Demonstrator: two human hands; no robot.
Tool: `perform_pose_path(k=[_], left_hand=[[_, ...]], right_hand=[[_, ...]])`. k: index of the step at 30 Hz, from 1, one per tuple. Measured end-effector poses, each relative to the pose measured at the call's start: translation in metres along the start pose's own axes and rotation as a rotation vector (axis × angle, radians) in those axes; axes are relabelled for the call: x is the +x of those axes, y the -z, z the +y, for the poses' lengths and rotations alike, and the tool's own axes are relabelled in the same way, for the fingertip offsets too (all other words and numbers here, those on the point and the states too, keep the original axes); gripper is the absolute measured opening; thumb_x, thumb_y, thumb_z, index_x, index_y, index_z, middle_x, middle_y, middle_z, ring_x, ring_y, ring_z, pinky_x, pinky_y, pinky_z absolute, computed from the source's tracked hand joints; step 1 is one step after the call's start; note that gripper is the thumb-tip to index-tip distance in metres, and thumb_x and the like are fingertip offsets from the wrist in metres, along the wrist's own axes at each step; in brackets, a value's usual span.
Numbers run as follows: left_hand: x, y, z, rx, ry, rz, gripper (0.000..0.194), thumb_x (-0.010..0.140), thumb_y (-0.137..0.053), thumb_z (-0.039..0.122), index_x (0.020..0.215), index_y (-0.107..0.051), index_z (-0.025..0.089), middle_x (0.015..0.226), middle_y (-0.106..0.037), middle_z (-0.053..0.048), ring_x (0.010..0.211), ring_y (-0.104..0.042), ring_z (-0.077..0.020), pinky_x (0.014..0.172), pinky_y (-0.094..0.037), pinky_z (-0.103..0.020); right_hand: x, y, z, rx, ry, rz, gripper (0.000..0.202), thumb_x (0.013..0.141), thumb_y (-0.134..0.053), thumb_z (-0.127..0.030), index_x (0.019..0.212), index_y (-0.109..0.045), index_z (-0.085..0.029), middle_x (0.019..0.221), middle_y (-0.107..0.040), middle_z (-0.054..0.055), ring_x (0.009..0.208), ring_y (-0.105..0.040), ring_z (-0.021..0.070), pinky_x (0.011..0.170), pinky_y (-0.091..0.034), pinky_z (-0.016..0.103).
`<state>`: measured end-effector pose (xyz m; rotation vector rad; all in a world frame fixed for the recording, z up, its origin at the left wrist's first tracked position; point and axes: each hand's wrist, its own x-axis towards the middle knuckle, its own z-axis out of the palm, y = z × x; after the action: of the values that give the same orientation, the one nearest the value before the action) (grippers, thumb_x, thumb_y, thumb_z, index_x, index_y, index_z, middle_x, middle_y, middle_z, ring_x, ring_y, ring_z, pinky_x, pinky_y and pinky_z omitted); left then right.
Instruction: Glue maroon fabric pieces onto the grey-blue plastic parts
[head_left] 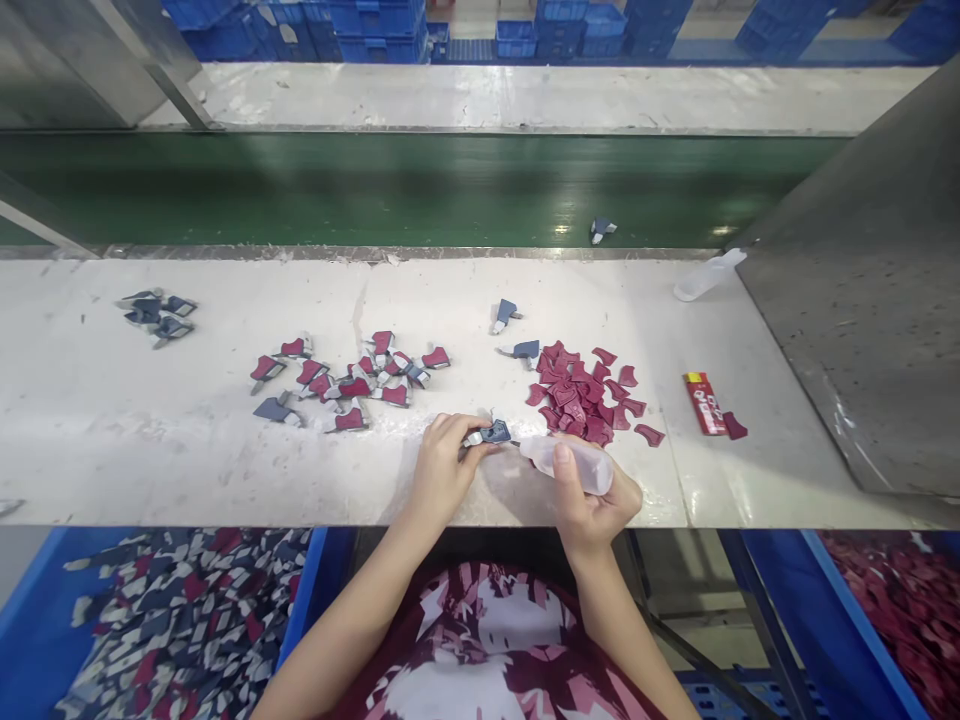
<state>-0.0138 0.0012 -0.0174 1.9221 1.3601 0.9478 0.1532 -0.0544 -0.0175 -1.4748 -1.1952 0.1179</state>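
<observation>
Between the thumb and fingers of my left hand [444,462] is a small dark blue and grey plastic part [493,432], its hollow side up. My right hand [600,500] grips a translucent squeeze bottle [574,464], tilted with its thin nozzle at the part's right edge; whether they touch I cannot tell. Just beyond the bottle lies a pile of flat dark red pieces [574,390]. Two more blue and grey parts [527,350] rest near that pile. Left of them, several assembled parts with red faces [352,388] are scattered on the white table [187,450].
A green conveyor belt [337,190] runs behind the table, carrying one blue part [601,229]. At right are another bottle [709,275], a red packet [705,403] and a metal panel [862,300]. Blue bins of parts [307,600] and red pieces [855,625] stand below.
</observation>
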Motion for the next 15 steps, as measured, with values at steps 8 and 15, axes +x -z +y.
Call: perform_pose_path(k=[8,15], left_hand=[[-0.001,0.000,0.000,-0.007,0.014,-0.011,0.020,0.085,-0.068,0.007,0.098,-0.070,0.022,0.096,-0.074,-0.003,0.095,-0.065,-0.0228,0.084,-0.051,-0.037],[0.000,0.002,0.002,-0.006,0.014,-0.021,0.015,0.086,-0.072,0.014,0.097,-0.070,0.023,0.095,-0.074,-0.003,0.094,-0.066,-0.0232,0.084,-0.052,-0.037]], right_hand=[[-0.002,-0.006,-0.004,0.018,0.005,-0.011,0.013,0.088,-0.068,-0.029,0.089,-0.076,-0.018,0.080,-0.077,0.006,0.068,-0.074,0.0217,0.062,-0.058,0.031],[0.000,-0.012,-0.006,0.021,0.011,-0.033,0.015,0.088,-0.068,-0.030,0.088,-0.075,-0.018,0.080,-0.077,0.007,0.070,-0.074,0.0227,0.063,-0.059,0.032]])
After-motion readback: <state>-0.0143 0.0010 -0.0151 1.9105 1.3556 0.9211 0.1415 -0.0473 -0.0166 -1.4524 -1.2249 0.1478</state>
